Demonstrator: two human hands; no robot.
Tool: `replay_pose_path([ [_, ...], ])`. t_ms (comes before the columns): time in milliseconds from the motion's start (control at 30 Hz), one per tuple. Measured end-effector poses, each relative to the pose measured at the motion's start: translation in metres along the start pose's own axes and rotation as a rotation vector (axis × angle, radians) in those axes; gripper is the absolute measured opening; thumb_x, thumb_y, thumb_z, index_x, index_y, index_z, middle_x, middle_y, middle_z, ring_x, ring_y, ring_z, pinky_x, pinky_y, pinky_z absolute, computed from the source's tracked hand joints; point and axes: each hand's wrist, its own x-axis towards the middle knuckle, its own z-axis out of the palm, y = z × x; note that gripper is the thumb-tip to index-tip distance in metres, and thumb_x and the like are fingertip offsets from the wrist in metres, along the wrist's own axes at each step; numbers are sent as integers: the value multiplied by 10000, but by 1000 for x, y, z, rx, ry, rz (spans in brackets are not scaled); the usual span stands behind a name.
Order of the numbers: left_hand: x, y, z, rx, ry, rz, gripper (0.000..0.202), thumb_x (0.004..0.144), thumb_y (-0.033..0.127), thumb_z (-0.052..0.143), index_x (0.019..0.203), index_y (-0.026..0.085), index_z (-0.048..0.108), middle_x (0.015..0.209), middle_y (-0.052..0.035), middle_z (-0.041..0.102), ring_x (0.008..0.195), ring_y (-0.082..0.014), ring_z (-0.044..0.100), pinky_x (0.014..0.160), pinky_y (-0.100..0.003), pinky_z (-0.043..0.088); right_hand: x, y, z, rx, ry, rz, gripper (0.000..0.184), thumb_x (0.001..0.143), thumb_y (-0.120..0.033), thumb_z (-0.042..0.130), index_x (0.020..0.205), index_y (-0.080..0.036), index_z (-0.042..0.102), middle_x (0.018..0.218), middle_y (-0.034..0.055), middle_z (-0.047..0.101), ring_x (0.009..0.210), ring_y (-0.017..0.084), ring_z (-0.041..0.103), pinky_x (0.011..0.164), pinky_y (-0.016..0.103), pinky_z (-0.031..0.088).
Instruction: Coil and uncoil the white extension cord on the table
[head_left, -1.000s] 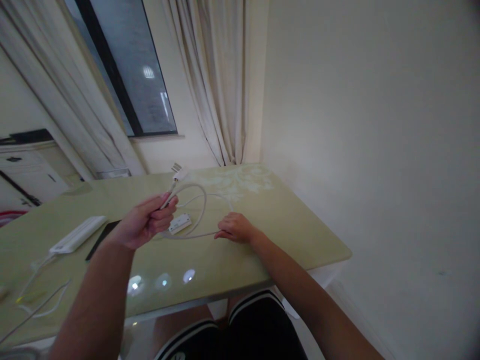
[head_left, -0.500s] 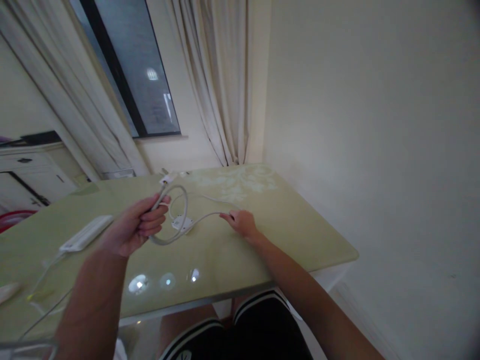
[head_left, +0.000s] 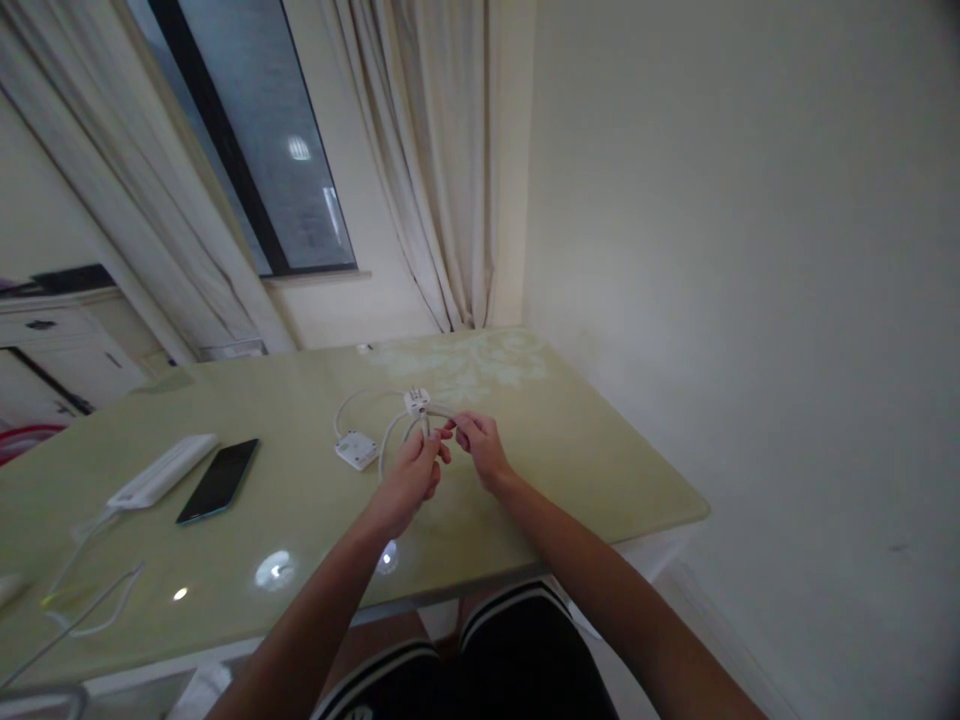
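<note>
L hand (head_left: pixel 407 482): fingers closed on white cable (head_left: pixel 383 446) just below its plug (head_left: pixel 416 402), prongs up. R hand (head_left: pixel 484 449): fingers pinched together on cable too, right beside L hand; exact contact partly hidden. Cable loops above/over bench (head_left: pixel 540 520), nr its middle. White block (head_left: pixel 356 450) lies just L of loop, w/ thin cord curving off it. Farther L: dark phone (head_left: pixel 219 482), flat, beside white pwr strip (head_left: pixel 163 471).

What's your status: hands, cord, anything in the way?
Left hand gripping cord just below plug. Right hand fingers on cord. Cord looped, plug raised. Box left of loop; nothing seems in the way.
</note>
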Motion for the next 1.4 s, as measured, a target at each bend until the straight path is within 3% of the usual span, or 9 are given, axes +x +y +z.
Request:
replay_pose_path([
  [167,11,-10,10,-60,197,34,498,818,689,622,941,213,543,586,99,373,397,-44,258,370,-163,165,-14,-6,7,-127,-152,-263,301,925,-355,524,1113,-157,648,773,12,609,650,110,527,619,226,410],
  [333,13,7,4,-189,342,141,426,799,586,714,900,201,563,506,122,302,385,-47,250,380,-170,157,-23,-3,3,-400,-285,-462,442,1015,-342,457,1431,-193,429,894,19,615,655,104,531,637,221,441],
  [467,2,40,-21,-339,346,274,340,798,466,765,885,181,604,577,100,360,389,-25,247,370,-175,156,-17,-3,-4,-668,-337,-640,307,1058,-398,413,1223,-180,552,852,40,615,725,133,555,716,244,453],
  [633,-7,69,-48,-440,357,350,282,803,386,787,849,178,602,611,92,354,399,-11,244,366,-158,182,-12,-3,-3,-869,-298,-755,442,1089,-446,310,890,-177,600,806,66,619,725,142,554,723,246,419],
  [800,-4,38,-20,-192,218,193,426,816,564,734,984,181,651,568,84,390,399,-39,280,363,-164,181,-21,3,8,-835,-214,-667,506,1097,-466,236,873,-174,583,732,47,600,654,131,537,674,238,396],
  [900,1,14,3,-86,191,134,468,829,643,675,880,181,623,489,92,338,387,-59,276,369,-181,180,-25,5,5,-821,-225,-625,496,1098,-457,217,882,-177,565,730,43,605,641,129,543,662,234,397],
  [1033,6,9,5,8,225,235,468,826,618,694,722,172,598,542,38,441,473,-81,381,422,-192,287,-21,5,-6,-862,-353,-631,493,1090,-485,214,871,-188,540,710,30,601,607,128,530,642,234,390],
  [1233,-20,55,-26,-211,112,351,388,817,509,760,727,178,578,791,-24,598,603,-103,514,496,-201,416,-10,10,-9,-965,-397,-801,454,1057,-529,355,869,-184,581,757,60,653,658,134,572,659,245,365],
  [1400,-66,113,-68,-623,14,382,351,950,397,633,736,206,432,536,84,317,392,-44,142,345,-132,260,5,10,-28,-1152,-388,-582,383,1074,-419,401,913,-177,650,785,50,689,684,116,596,633,216,311],
])
